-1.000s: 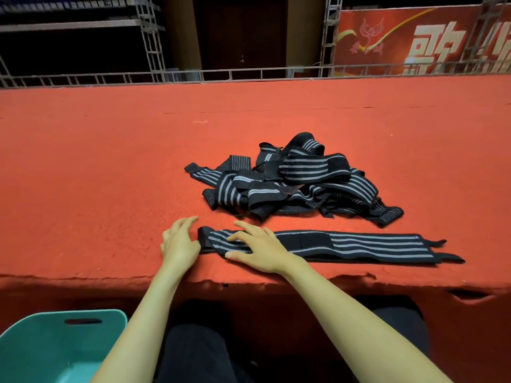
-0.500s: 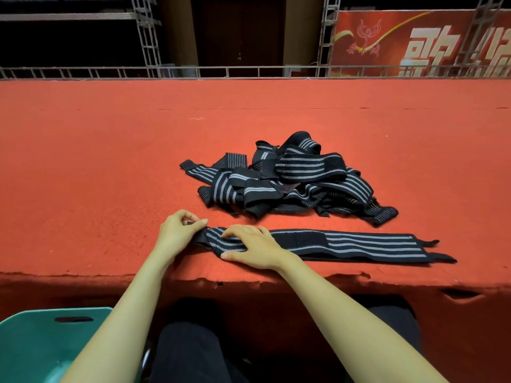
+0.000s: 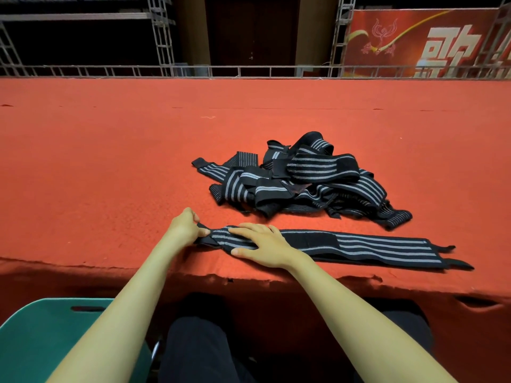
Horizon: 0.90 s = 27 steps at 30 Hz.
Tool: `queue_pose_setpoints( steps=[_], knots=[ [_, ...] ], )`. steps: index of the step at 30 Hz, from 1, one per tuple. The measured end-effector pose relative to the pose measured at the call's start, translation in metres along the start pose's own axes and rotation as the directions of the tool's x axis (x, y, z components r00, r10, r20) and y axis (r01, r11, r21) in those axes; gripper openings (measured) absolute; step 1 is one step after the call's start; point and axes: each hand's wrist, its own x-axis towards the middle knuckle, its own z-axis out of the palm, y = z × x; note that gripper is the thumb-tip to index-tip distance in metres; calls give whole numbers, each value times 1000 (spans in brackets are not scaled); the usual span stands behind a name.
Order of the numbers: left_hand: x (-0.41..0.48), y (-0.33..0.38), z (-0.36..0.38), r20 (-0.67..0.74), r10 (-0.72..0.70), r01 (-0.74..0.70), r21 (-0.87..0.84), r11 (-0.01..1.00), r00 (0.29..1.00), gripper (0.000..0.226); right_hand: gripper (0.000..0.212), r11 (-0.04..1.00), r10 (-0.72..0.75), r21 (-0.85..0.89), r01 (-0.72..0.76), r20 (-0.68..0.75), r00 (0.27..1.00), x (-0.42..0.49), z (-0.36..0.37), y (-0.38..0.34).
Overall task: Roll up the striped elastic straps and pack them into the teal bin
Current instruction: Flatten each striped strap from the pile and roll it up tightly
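Note:
One black strap with grey stripes [image 3: 367, 247] lies stretched out flat along the front edge of the red carpeted surface. My left hand [image 3: 185, 226] pinches its left end, which is lifted and folded over a little. My right hand [image 3: 262, 243] lies flat on the strap just right of that end, fingers straight and pressing it down. A tangled pile of several more striped straps [image 3: 304, 181] sits behind it. The teal bin [image 3: 41, 338] stands low at the bottom left, partly hidden by my left forearm.
The red carpeted surface [image 3: 110, 161] runs wide to the left and back, with a ragged front edge. A metal truss rail [image 3: 249, 70] borders its far side. My dark-trousered knees sit below the front edge.
My left hand went from lying flat beside the strap's end to pinching and lifting that end. My right hand stayed pressing on the strap.

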Motion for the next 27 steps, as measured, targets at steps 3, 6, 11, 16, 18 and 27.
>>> queue_pose_setpoints(
  steps=[3,6,11,16,18,27],
  knots=[
    [0,0,1,-17,49,-48,72,996,999,32,56,1000,8,2,-8,0,1000,1,1,1],
    [-4,-2,-5,5,15,-15,56,998,1000,25,56,1000,14,10,-14,2,1000,1,1,2],
    [-10,-4,-10,121,-117,103,111,988,986,45,55,999,7,31,-8,33,999,2,0,4],
    [-19,6,6,75,-121,139,-340,930,990,22,54,999,-1,37,0,24,1000,2,1,7],
    [-25,7,18,-36,-131,91,-540,837,991,27,54,999,-4,37,3,8,1000,2,2,6],
    [-59,26,66,-383,-32,-268,-700,661,923,28,57,1000,-1,1,1,-20,1000,0,3,7]
  ],
)
